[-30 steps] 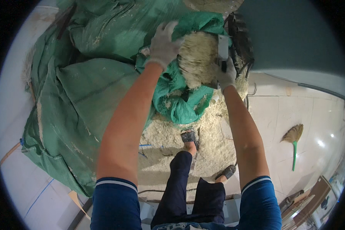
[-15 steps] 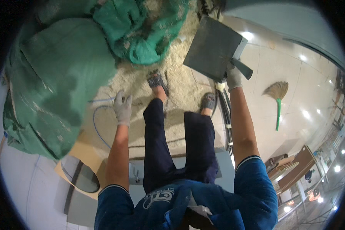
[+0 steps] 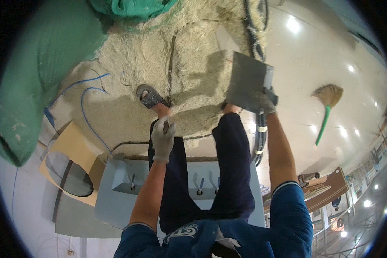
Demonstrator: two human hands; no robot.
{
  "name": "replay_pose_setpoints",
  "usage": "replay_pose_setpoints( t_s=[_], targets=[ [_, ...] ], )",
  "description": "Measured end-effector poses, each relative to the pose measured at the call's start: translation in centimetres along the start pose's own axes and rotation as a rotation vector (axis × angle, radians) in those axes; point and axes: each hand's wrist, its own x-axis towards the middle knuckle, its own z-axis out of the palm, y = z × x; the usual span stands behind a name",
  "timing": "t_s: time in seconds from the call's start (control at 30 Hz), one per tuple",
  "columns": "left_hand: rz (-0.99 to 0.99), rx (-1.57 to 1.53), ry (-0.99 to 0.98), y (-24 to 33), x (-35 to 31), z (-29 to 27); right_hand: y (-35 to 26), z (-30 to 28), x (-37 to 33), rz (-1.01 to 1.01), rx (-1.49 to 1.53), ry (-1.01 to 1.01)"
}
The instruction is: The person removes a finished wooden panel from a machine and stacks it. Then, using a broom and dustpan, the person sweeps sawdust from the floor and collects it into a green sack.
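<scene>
My right hand (image 3: 267, 104), in a pale glove, grips a dark grey dustpan (image 3: 247, 81) by its handle side; the pan's broad flat face is in view above the debris, hiding most of my right foot. Closer to my body, my left hand (image 3: 162, 144), also gloved, hovers in front of my left shin. Its fingers are half curled with a gap beside the thumb, and nothing shows in them. Pale yellowish shavings (image 3: 198, 51) cover the floor around my sandalled feet.
A large green cloth heap (image 3: 30, 56) stands at the left, with more green cloth (image 3: 135, 8) beyond. Blue tubing (image 3: 87, 116) lies by a tan panel (image 3: 75, 139). Black cables (image 3: 259, 139) run at the right, before a green-handled broom (image 3: 327, 107). Blue-grey basins (image 3: 116, 176) stand behind my legs.
The green heap and the floor have shifted in view as I moved. The dustpan has come nearer to my body and lower. My left hand has swung inward before my leg, its fingers more curled.
</scene>
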Motion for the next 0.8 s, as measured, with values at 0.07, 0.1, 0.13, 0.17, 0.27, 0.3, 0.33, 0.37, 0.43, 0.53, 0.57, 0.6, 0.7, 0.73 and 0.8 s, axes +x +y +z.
replay_pose_setpoints(
  t_s=[0.07,0.1,0.13,0.17,0.27,0.3,0.33,0.37,0.43,0.53,0.57,0.6,0.7,0.73,0.8],
  targets=[
    [-0.022,0.002,0.004,-4.8,6.0,3.7,2.9,0.6,2.3,-0.026,-0.010,-0.014],
    [-0.154,-0.068,0.019,-6.6,9.9,6.1,3.7,1.0,3.0,-0.053,-0.058,0.059],
    [-0.212,0.024,0.063,-8.2,13.9,8.2,4.3,1.9,3.8,-0.132,0.018,-0.010],
    [-0.179,-0.002,0.201,-9.1,18.0,10.3,4.5,3.0,4.2,-0.227,0.042,-0.054],
    [-0.234,-0.025,0.038,-11.0,24.7,11.9,3.5,7.5,5.4,-0.173,-0.083,-0.056],
    [-0.287,-0.099,0.004,-11.3,25.2,11.7,3.0,9.2,5.6,-0.218,-0.107,-0.050],
    [-0.324,-0.174,-0.008,-11.6,25.3,10.9,2.5,10.9,5.8,-0.195,-0.070,-0.068],
    [-0.272,-0.243,0.023,-11.9,24.7,9.8,1.9,12.6,6.5,-0.184,-0.040,-0.091],
    [-0.252,-0.530,0.226,-13.1,23.4,7.0,1.7,16.9,7.7,-0.051,0.032,-0.146],
    [-0.288,-0.643,0.407,-15.9,23.1,2.3,3.1,25.1,9.5,0.241,0.289,-0.146],
    [-0.214,-0.559,0.449,-16.8,23.5,1.4,4.0,26.8,8.6,0.171,0.322,-0.249],
    [-0.135,-0.476,0.507,-17.5,24.3,0.8,5.3,30.2,8.3,0.161,0.355,-0.099],
    [0.197,-0.051,0.524,-20.0,26.7,-1.6,7.3,35.7,8.5,0.207,0.563,-0.421],
    [0.385,0.222,0.528,-20.7,28.6,-2.7,7.7,36.0,8.4,0.205,0.522,-0.441],
    [0.245,0.444,0.458,-21.7,33.1,-5.0,7.7,34.9,8.9,0.148,0.434,-0.482]
  ],
)
